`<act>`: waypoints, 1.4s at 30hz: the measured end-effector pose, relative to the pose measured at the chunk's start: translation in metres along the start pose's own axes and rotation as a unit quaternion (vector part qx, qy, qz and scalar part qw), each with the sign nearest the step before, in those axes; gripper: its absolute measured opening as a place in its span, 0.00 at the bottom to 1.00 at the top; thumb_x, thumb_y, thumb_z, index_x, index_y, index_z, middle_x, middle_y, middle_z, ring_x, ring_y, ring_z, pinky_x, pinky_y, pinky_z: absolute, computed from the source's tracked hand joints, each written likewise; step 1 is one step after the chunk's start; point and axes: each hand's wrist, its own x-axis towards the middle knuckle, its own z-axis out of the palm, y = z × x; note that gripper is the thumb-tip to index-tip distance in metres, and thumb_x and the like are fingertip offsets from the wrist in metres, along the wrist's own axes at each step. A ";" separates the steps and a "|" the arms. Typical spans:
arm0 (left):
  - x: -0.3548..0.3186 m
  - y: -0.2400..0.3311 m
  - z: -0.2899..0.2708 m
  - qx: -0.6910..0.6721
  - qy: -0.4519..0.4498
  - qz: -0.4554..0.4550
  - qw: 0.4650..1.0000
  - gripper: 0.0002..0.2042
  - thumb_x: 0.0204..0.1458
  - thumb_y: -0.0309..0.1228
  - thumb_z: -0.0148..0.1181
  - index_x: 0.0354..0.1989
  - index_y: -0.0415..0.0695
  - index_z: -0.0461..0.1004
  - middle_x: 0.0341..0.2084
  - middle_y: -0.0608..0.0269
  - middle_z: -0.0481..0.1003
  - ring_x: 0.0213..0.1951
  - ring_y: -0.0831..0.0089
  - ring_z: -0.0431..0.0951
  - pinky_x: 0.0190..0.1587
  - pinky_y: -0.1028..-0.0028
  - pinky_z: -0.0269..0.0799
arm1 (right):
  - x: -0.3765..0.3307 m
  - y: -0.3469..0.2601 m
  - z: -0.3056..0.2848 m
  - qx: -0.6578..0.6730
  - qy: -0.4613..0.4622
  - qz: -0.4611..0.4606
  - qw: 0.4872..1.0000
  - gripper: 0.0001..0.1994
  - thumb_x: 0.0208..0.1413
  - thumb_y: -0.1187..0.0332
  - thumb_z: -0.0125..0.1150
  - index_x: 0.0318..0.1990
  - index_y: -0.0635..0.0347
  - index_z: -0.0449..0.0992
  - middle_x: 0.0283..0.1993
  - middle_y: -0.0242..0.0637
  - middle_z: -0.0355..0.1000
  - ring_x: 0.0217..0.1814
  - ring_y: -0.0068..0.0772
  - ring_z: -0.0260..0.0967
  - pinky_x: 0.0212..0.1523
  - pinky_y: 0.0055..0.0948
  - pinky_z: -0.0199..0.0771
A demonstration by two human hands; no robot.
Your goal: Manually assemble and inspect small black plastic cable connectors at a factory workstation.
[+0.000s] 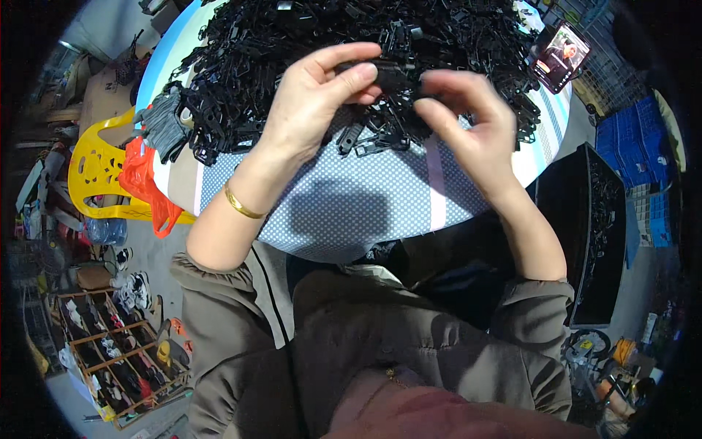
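My left hand (311,95) is closed in a pinch, thumb and fingers together on a small black plastic part (393,72). The part's dark end sticks out to the right of the fingertips, and its outline merges with the pile behind it. Just right of it hovers my right hand (475,124), blurred by motion, thumb and forefinger apart with nothing visible between them. Both hands are over the near edge of a big heap of black plastic parts (241,95), small clip-like pieces lying tangled across the table.
The round table (336,212) has a patterned cloth. A phone (561,57) stands at its right edge. At left are a grey cloth (167,124), a red plastic bag (142,179) and a yellow chair (95,172). A black bin (596,241) and blue crates (632,146) stand right.
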 end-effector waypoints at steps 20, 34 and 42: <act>0.004 -0.002 -0.002 0.001 0.061 -0.042 0.997 0.15 0.54 0.26 0.51 0.49 0.33 0.66 0.29 0.58 0.73 0.30 0.76 0.76 0.35 0.81 0.75 | 0.014 0.024 0.010 0.087 -0.043 0.036 0.995 0.17 0.44 0.79 0.56 0.45 0.63 0.72 0.34 0.28 0.69 0.38 0.18 0.66 0.44 0.18 0.66; -0.003 -0.011 0.013 0.005 0.013 -0.094 0.995 0.16 0.57 0.26 0.44 0.52 0.30 0.61 0.35 0.51 0.73 0.35 0.69 0.78 0.40 0.79 0.76 | 0.020 0.013 -0.009 0.148 -0.014 0.201 0.968 0.13 0.50 0.74 0.55 0.44 0.64 0.67 0.37 0.34 0.72 0.26 0.20 0.71 0.22 0.14 0.69; -0.015 -0.016 0.022 0.040 -0.060 -0.088 0.993 0.17 0.59 0.27 0.40 0.55 0.32 0.58 0.42 0.53 0.71 0.42 0.73 0.75 0.48 0.78 0.72 | 0.007 0.003 -0.002 -0.070 -0.039 0.014 0.997 0.05 0.42 0.76 0.62 0.29 0.66 0.73 0.27 0.32 0.73 0.26 0.18 0.70 0.27 0.16 0.70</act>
